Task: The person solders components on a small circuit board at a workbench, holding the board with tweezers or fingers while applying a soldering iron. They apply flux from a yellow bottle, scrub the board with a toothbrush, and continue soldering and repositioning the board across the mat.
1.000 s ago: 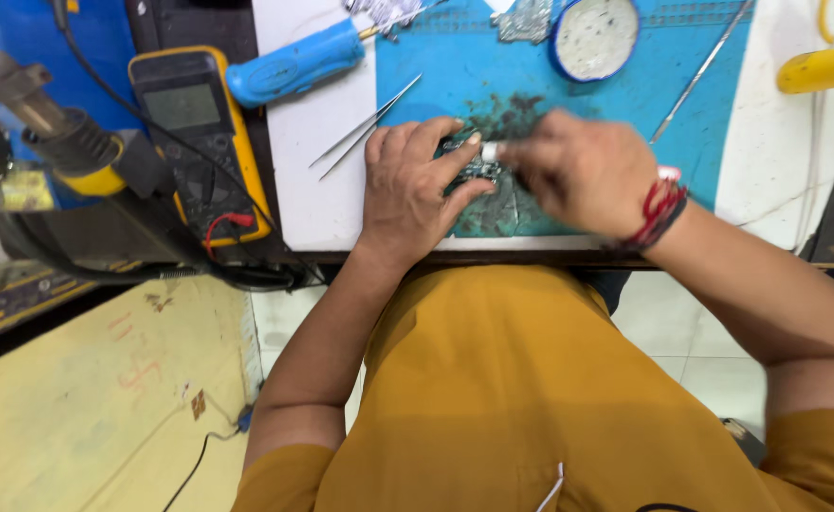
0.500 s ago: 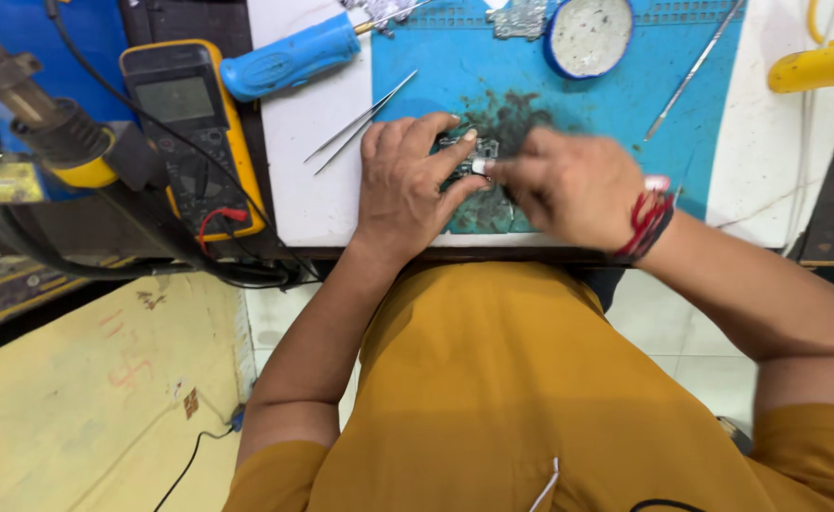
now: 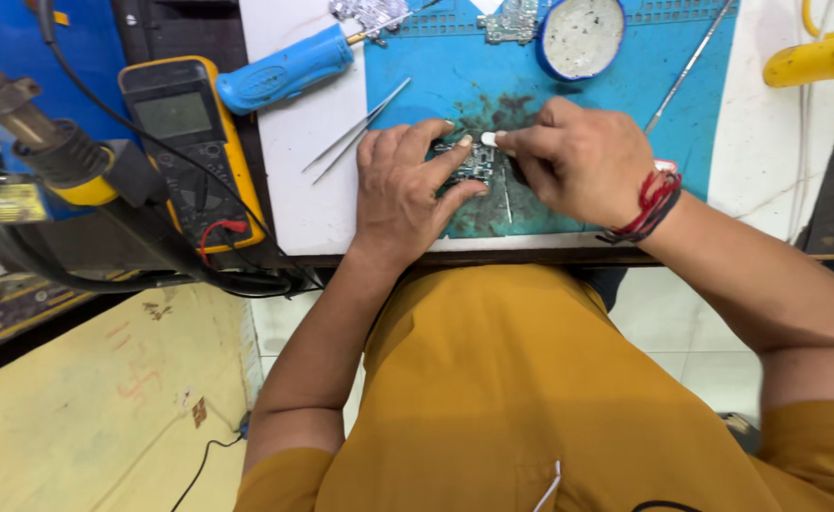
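Both hands are down on a small circuit board (image 3: 476, 163) that sits on the stained blue mat (image 3: 417, 71) near the front edge of the surface (image 3: 308, 204). The left hand (image 3: 405, 190) lies flat with fingers spread, pinning the board's left side. The right hand (image 3: 583, 161) is curled up, fingertips pinching a small white piece (image 3: 489, 138) right over the board. Tweezers (image 3: 355, 131) lie just left of the left hand, with a blue-handled screwdriver (image 3: 286, 68) and a yellow multimeter (image 3: 189, 142) further out.
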